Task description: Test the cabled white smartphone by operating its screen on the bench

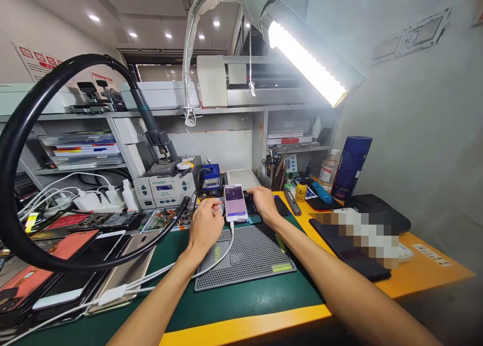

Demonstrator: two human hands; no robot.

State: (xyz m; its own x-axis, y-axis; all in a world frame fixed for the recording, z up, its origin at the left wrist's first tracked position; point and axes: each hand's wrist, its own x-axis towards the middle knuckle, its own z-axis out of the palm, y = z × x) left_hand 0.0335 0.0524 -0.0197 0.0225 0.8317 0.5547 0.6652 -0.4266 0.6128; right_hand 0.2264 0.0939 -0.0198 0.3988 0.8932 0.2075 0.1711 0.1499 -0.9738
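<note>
A white smartphone (235, 203) with a lit purple screen stands tilted up at the back of the grey perforated mat (256, 253). A white cable (231, 235) is plugged into its bottom end. Just left of the phone is my left hand (207, 222), fingers curled and closed; a pale bit shows by the fingertips, too small to name. To the phone's right, my right hand (264, 205) has its index finger and thumb side bent toward a dark flat object (252, 208). The other fingers are hidden behind the hand, and what they grip cannot be made out.
A thick black hose (22, 134) loops across the left, over several phones (132, 265). A soldering station (166, 190) stands behind. A lamp (305, 59) hangs overhead. On the right lie a black tablet (339, 245), a knife (292, 202), bottles and a blue can (352, 167).
</note>
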